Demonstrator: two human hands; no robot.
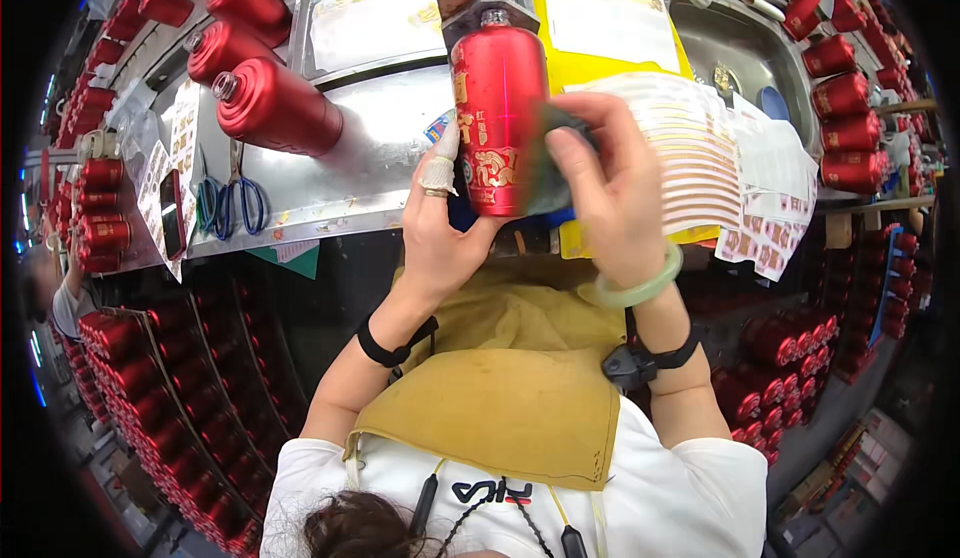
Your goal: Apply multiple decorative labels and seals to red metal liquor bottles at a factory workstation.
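A red metallic bottle [510,98] with gold dragon decoration and gold lettering lies in front of me, its clear neck pointing away. My left hand [445,223] grips its near left side, with white tape wrapped around a finger. My right hand [615,178], wearing a pale green bangle [640,283], is closed on a dark green pad [555,158] held against the bottle's right side. Motion smears the pad and right fingers, so its exact kind cannot be told.
Three more red bottles [280,108] lie to the left. Scissors [240,198] and a phone [172,218] are near the left edge. Transfer sheets [680,148] cover the right side, beside a metal sink [740,58]. Racks of red bottles [170,398] flank me.
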